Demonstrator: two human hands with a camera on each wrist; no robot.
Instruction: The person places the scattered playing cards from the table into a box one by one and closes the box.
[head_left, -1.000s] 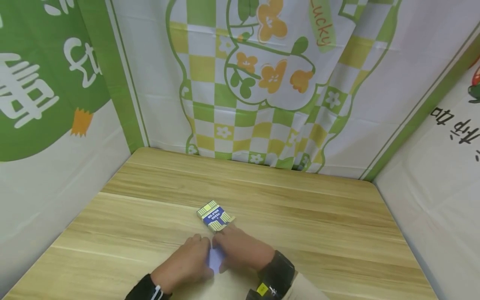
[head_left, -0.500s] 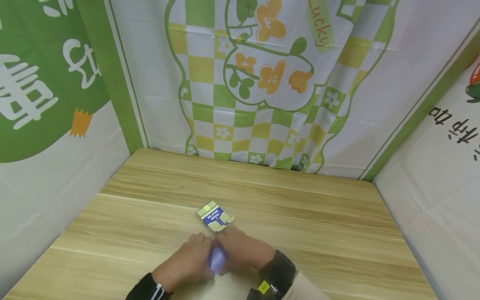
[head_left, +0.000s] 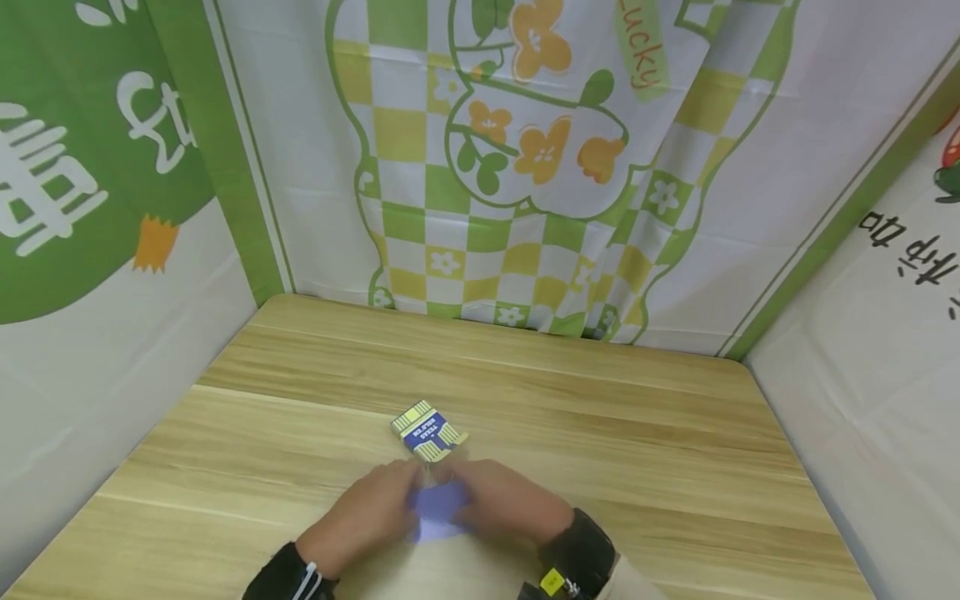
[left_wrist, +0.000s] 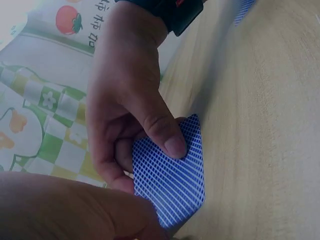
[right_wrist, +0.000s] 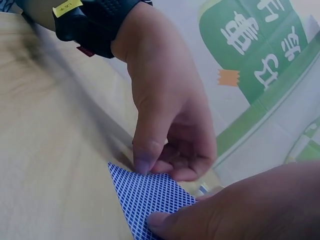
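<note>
Between my hands are blue-backed playing cards point(head_left: 438, 510), blurred in the head view. My left hand point(head_left: 367, 504) holds their left side; in the right wrist view its thumb meets the cards' edge, with the fingers curled behind. On the other side my right hand point(head_left: 513, 500) pinches the cards, its thumb point(left_wrist: 175, 146) lying on the patterned back in the left wrist view. How many cards each hand has cannot be made out. Just beyond the hands, a yellow and blue card box point(head_left: 429, 432) marked "Texas Hold'em" lies flat with its flap open.
The wooden table point(head_left: 600, 433) has printed curtains point(head_left: 525, 167) around its back and sides. A blue patterned thing point(left_wrist: 244, 11) shows at the top edge of the left wrist view; its kind is unclear. Both wrists wear black straps point(head_left: 581, 550).
The right hand has shifted to the right, widening the gap between the hands. More of the blue card backs shows now. The box stays in place.
</note>
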